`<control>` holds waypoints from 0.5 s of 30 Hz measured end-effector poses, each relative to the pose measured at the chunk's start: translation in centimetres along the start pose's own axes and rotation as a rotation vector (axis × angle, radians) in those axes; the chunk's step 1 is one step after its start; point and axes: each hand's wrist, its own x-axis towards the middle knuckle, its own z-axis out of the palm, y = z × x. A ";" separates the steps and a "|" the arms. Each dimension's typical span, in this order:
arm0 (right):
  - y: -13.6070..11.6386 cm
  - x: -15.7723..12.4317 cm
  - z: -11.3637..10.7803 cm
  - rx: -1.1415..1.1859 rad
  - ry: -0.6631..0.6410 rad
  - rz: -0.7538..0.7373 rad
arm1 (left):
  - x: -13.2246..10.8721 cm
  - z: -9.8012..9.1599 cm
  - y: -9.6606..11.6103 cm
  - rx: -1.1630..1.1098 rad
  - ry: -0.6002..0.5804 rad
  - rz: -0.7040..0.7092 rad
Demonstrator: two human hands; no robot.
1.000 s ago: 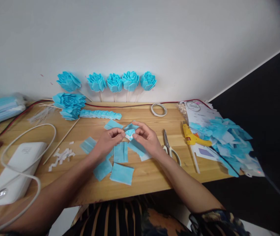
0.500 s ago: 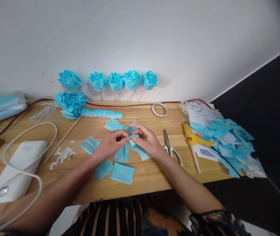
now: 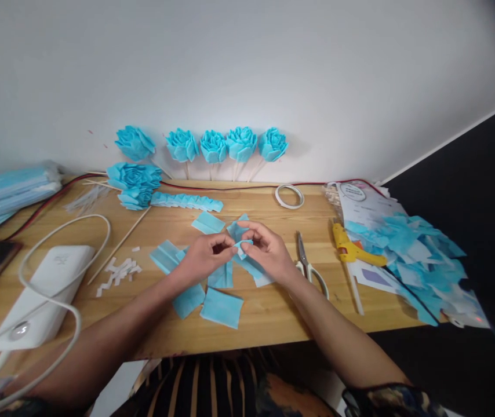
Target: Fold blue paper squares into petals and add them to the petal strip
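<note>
- Pinched closed, thumb against fingers: right hand (image 3: 269, 252) had hold of a small folded blue piece (image 3: 243, 245) at mid-frame; left hand (image 3: 208, 255) had its fingertips together at the piece's left edge, though how firmly it gripped could not be told.
- Piece: part blue, part white, mostly hidden by fingers; its fold looked unfinished, a judgement only.
- Done, seemingly: five blue flowers (image 3: 241, 145) along the wall, upper left to upper centre; more flower heads (image 3: 128, 175) lay below the leftmost.
- Also done, by the look of it: an overlapping row of folded pieces (image 3: 186, 201), left of centre, touching those heads.
- Left, as judged: several flat blue squares (image 3: 222, 308) around and below the hands, apparently not yet folded.
- White strips (image 3: 119, 271) lay loose at lower left, beside a bare stick (image 3: 119, 246).
- Unheld at right: scissors (image 3: 302, 249), yellow glue gun (image 3: 354, 249), heap of blue scraps (image 3: 425, 260).
</note>
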 end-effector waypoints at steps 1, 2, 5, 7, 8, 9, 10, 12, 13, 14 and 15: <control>0.0 0.0 0.0 -0.001 0.003 0.003 | 0.0 0.0 0.0 0.007 0.002 0.000; 0.0 0.0 0.0 -0.003 0.004 0.007 | 0.0 0.0 0.0 0.012 0.003 -0.001; 0.0 0.0 0.0 0.001 -0.001 0.012 | -0.1 0.0 0.0 0.020 0.003 -0.006; 0.0 0.0 0.0 0.008 -0.004 0.015 | -0.1 0.0 0.0 0.019 -0.003 -0.005; 0.0 0.0 0.0 0.011 -0.005 0.016 | -0.1 0.0 0.0 0.017 -0.004 -0.005; 0.0 0.0 0.0 0.014 -0.005 0.018 | -0.1 0.0 0.0 0.015 -0.006 -0.006; 0.0 0.0 0.0 0.016 -0.007 0.021 | -0.1 0.0 0.0 0.014 -0.008 -0.007; 0.0 0.0 0.0 0.020 -0.007 0.026 | -0.1 0.0 0.0 0.014 -0.011 -0.010; 0.0 0.0 0.0 0.022 -0.007 0.029 | -0.1 0.0 0.0 0.015 -0.011 -0.010; 0.0 0.0 0.0 0.025 -0.005 0.031 | 0.0 0.0 0.0 0.016 -0.009 -0.008; 0.0 0.0 0.0 0.029 -0.004 0.031 | 0.0 0.0 0.0 0.016 -0.008 -0.004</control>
